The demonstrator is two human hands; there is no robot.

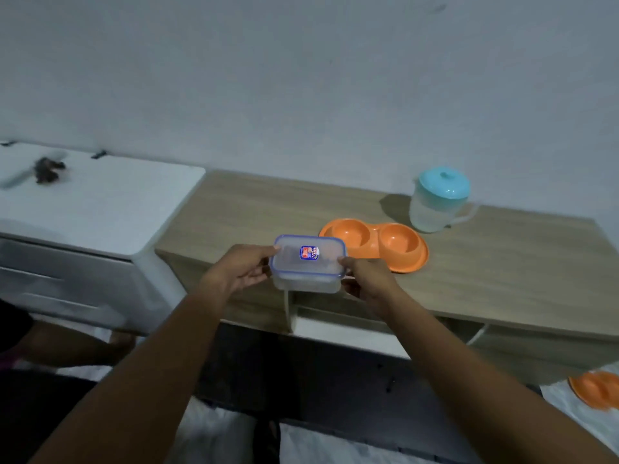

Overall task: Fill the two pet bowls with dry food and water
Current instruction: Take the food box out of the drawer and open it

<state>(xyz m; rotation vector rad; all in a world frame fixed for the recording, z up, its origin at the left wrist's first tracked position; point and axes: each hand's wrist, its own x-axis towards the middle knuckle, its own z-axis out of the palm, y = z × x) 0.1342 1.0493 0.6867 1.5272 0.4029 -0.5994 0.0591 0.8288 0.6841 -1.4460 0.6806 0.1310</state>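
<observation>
A clear plastic food container [308, 266] with a blue-rimmed lid and a small label sits at the near edge of the wooden cabinet top [502, 262]. My left hand [243, 267] grips its left side and my right hand [366, 277] grips its right side. Just behind it lies an orange double pet bowl [376, 242], both wells looking empty. A translucent jug [435, 200] with a turquoise lid stands at the back right of the bowl.
A white drawer unit [93, 209] stands to the left, with a dark small object [48, 170] on top. Another orange dish [598, 390] lies low at the right edge on white material. A wall rises close behind the cabinet.
</observation>
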